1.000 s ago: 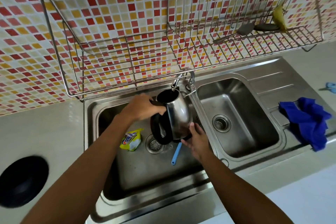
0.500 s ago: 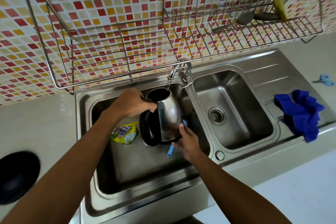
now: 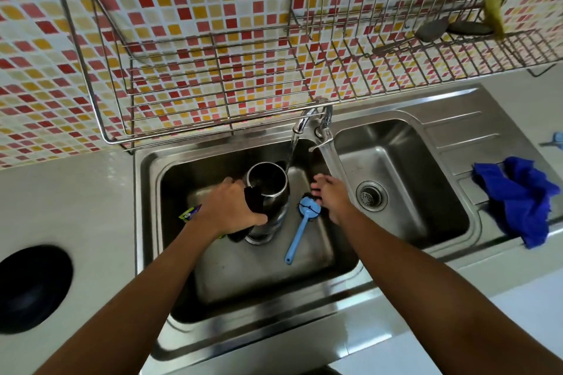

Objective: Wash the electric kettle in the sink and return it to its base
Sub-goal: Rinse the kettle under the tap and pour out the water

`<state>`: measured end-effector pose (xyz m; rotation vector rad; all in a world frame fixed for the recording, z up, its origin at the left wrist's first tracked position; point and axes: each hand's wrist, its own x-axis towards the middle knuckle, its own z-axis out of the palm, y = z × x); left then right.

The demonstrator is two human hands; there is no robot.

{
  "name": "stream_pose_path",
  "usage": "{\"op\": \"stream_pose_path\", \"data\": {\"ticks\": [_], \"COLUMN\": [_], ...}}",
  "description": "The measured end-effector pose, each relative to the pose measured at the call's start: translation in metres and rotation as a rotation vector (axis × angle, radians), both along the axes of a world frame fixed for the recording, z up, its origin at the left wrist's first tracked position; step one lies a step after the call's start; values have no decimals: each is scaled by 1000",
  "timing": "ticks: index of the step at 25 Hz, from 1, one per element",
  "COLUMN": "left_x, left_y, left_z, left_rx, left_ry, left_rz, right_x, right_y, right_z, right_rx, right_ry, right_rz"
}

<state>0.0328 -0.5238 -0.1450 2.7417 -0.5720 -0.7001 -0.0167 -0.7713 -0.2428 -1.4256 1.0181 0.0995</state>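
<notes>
In the left sink basin [image 3: 182,298], our left grip [image 3: 227,211] is clasping the kettle [image 3: 268,192] upright; our right grip [image 3: 330,192] is hovering spread beside the brush [image 3: 300,228], near the dividing wall.

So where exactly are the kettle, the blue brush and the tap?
kettle [image 3: 272,192]: head view, on its steel side just under the open rim.
blue brush [image 3: 297,237]: head view, on the handle, lying in the left basin.
tap [image 3: 306,116]: head view, on the curved spout, water running.
</notes>
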Motion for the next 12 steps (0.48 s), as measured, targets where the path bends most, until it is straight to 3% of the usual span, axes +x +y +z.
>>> {"op": "stream_pose_path", "data": {"ticks": [7, 12], "left_x": [-18, -30], "left_y": [1, -6], "left_z": [-51, -76], "left_rx": [-80, -156], "left_ry": [32, 0], "left_rz": [99, 126], "right_x": [57, 67], "right_y": [-6, -19], "right_z": [11, 22], "right_rx": [218, 441], "right_ry": [56, -80], "right_rz": [-124, -205]}}
